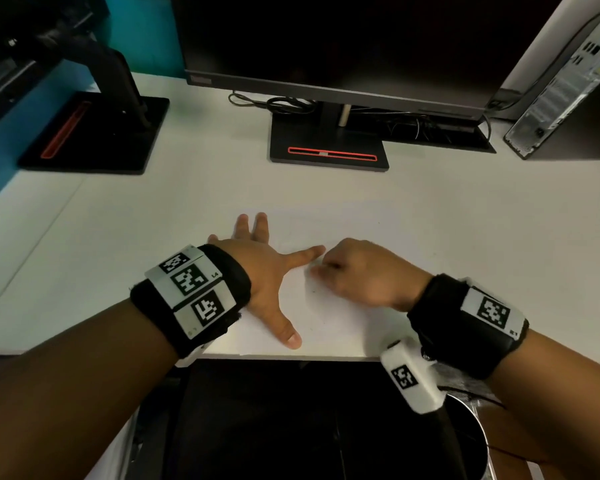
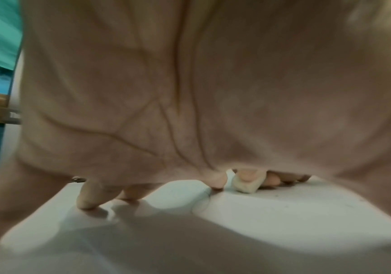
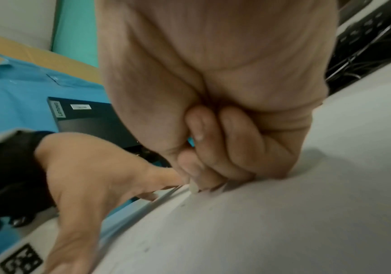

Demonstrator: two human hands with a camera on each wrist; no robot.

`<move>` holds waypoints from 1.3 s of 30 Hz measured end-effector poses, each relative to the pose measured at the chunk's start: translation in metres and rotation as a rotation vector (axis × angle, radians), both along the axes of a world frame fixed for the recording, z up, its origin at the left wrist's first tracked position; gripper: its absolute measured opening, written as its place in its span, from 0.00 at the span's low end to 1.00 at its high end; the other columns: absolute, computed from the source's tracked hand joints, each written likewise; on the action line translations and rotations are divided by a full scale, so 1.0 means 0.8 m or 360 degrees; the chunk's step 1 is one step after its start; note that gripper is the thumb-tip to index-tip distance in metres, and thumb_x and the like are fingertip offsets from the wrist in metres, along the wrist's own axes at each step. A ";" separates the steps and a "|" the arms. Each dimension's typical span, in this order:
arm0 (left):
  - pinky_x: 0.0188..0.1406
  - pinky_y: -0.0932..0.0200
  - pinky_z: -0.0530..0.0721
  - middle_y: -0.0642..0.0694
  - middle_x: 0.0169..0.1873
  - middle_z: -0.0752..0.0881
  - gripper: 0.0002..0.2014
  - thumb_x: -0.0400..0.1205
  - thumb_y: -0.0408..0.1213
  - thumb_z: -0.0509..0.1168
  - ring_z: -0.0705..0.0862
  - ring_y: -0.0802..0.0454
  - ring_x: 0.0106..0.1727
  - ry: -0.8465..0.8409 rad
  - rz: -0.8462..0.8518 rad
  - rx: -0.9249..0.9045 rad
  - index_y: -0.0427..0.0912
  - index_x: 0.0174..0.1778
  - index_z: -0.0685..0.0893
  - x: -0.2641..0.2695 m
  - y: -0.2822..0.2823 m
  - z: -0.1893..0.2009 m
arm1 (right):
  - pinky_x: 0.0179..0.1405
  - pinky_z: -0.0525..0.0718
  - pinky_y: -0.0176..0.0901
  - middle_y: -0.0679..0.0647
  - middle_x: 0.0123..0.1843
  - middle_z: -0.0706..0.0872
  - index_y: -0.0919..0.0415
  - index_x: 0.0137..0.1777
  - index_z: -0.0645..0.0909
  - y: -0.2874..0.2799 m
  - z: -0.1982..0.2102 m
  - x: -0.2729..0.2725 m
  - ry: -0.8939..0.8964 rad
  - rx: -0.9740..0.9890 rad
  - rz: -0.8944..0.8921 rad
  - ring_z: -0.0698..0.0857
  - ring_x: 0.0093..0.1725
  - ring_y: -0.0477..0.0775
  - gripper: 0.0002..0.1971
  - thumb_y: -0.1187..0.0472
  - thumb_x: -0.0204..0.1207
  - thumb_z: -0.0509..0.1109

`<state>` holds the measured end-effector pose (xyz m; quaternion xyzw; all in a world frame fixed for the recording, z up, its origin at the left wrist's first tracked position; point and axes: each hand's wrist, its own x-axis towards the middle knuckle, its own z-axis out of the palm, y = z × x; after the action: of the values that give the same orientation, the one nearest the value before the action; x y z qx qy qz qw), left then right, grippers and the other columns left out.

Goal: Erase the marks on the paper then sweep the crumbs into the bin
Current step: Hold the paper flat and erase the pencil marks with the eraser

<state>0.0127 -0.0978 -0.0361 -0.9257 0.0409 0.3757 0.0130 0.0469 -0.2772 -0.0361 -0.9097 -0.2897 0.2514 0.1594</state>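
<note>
From the head view we see our left hand (image 1: pixel 262 271) spread flat, fingers straight, pressing the sheet of paper (image 1: pixel 329 317) against the white desk (image 1: pixel 187 209) at the near edge; the paper is white on white, so its borders are hard to trace. At three o'clock from that hand, nearly touching its index finger, our right hand (image 1: pixel 357 271) is curled into a fist over the paper, and what it pinches is hidden here. A few dark crumbs (image 1: pixel 313 292) speckle the sheet at six o'clock from the fist. The metal bin (image 1: pixel 471 431) stands below the desk edge at about five o'clock, and a monitor stand (image 1: pixel 329 152) sits at twelve. From the left wrist view, under our palm, we make out a small pale eraser (image 2: pixel 246 182) pinched by the right fingertips (image 2: pixel 248 174), its lower end on the paper. From the right wrist view only a sliver of eraser (image 3: pixel 193 185) pokes out below the curled fingers, touching the sheet. We judge the paper light, thin and easy to crease, so it wants a flat, wide hold just beside the rubbing spot; the eraser seems soft and grippy, best pinched low near its working end.
</note>
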 end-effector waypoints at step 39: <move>0.86 0.36 0.52 0.45 0.85 0.25 0.77 0.60 0.81 0.70 0.31 0.39 0.87 -0.0078 -0.0029 0.0060 0.42 0.86 0.27 -0.011 0.023 0.003 | 0.37 0.76 0.48 0.52 0.31 0.79 0.61 0.33 0.75 0.007 -0.008 0.006 0.0100 -0.0138 0.0283 0.76 0.31 0.52 0.25 0.46 0.89 0.61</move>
<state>0.0039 -0.0794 -0.0333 -0.9339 0.0420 0.3533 0.0348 0.0516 -0.2719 -0.0422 -0.8781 -0.3530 0.3051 0.1059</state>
